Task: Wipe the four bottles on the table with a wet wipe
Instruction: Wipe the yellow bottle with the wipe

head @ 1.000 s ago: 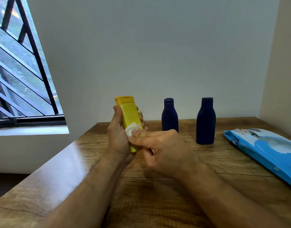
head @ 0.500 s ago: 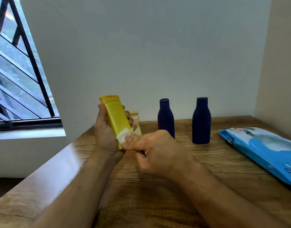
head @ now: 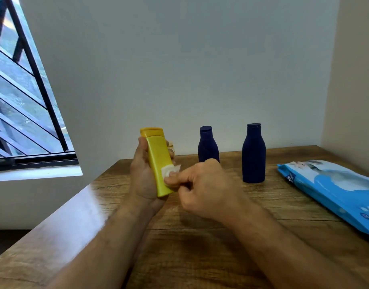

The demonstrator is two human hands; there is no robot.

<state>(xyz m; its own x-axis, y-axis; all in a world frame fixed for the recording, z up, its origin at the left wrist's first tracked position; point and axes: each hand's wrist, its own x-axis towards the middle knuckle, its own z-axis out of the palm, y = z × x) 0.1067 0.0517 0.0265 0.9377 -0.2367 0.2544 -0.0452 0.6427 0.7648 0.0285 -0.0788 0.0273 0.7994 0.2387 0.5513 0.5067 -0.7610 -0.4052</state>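
Observation:
My left hand (head: 142, 176) holds a yellow bottle (head: 158, 159) upright and slightly tilted above the wooden table (head: 200, 236). My right hand (head: 204, 188) pinches a small white wet wipe (head: 169, 171) and presses it against the lower front of the yellow bottle. Two dark blue bottles stand near the wall: a smaller one (head: 207, 146) partly behind my right hand, and a taller one (head: 253, 154) to its right. A small beige bottle (head: 171, 148) shows only a sliver behind the yellow bottle and my left fingers.
A blue pack of wet wipes (head: 333, 188) lies flat at the table's right side. White walls close the back and the right. A barred window (head: 19, 97) is at the left, beyond the table's left edge.
The wipe under my right fingers has slid lower on the yellow bottle. Both hands and the bottle shifted slightly left in view. The blue bottles have not moved on the table.

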